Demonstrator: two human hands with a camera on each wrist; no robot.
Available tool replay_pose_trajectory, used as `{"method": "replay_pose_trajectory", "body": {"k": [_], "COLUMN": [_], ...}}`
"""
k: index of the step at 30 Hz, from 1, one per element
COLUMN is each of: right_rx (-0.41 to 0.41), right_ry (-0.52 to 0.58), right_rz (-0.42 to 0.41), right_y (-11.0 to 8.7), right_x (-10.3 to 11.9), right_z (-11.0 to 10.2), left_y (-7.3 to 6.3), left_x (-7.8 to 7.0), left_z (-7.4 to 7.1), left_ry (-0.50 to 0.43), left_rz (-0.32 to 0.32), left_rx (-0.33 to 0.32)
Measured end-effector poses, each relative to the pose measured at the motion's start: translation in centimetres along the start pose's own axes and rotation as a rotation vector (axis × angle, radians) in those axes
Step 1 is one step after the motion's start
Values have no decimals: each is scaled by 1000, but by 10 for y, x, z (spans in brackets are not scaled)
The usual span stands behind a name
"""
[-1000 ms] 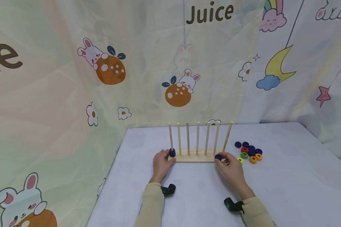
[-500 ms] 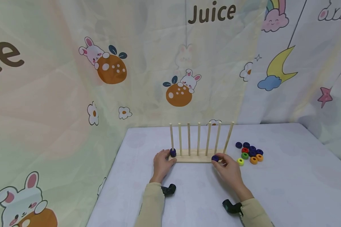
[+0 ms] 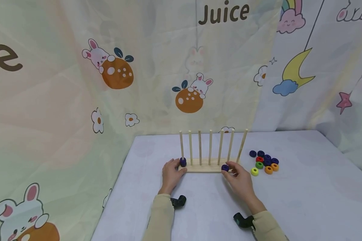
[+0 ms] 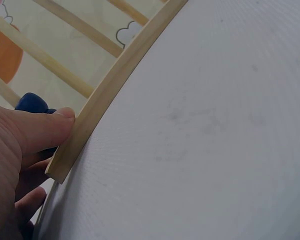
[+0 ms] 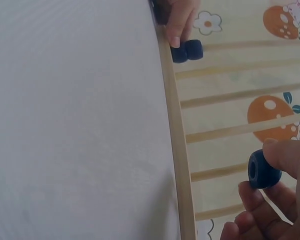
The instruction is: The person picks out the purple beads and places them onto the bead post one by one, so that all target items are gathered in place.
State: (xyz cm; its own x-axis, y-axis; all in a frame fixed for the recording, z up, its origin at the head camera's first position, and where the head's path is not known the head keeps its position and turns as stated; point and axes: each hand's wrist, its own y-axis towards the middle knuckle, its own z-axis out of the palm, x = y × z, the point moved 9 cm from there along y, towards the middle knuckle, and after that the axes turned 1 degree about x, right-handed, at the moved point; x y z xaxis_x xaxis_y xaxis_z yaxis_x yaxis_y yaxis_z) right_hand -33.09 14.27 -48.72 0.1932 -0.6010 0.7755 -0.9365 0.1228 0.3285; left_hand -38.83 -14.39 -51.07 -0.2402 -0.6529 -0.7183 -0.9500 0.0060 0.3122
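A wooden base (image 3: 203, 169) with a row of several upright pegs stands on the table. At its left end my left hand (image 3: 170, 175) holds the base, thumb along the front edge; in the left wrist view the thumb (image 4: 62, 117) presses on the wood and the other fingers are partly hidden behind it. Two dark blue beads (image 3: 183, 162) are stacked low on the leftmost peg. My right hand (image 3: 241, 182) pinches another dark blue bead (image 3: 225, 168) by its sides, in front of the right-hand pegs. In the right wrist view this bead's hole (image 5: 253, 169) faces sideways, apart from the pegs.
To the right of the base lies a loose group of beads: several dark blue beads (image 3: 267, 162), a red bead (image 3: 259, 159), a green bead (image 3: 259, 165), a yellow bead (image 3: 254, 171) and orange beads (image 3: 268, 170). A printed cloth (image 3: 157, 67) hangs behind the table.
My right hand has moved left along the front of the base, carrying the blue bead. The left hand keeps its hold on the base's left end.
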Motion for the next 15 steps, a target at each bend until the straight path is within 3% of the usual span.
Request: {"method": "replay_pose_trajectory", "body": {"k": [6, 15], "right_rx": [6, 23], "right_ry": [23, 34], "right_rz": [2, -77], "right_y": [-1, 1], "right_x": [4, 18], "right_z": [3, 13], "left_y": [0, 1], "left_x": [2, 1], "left_z": [0, 2], "left_ry": [2, 9], "left_rz": [-3, 12], "left_rx": [4, 3]}}
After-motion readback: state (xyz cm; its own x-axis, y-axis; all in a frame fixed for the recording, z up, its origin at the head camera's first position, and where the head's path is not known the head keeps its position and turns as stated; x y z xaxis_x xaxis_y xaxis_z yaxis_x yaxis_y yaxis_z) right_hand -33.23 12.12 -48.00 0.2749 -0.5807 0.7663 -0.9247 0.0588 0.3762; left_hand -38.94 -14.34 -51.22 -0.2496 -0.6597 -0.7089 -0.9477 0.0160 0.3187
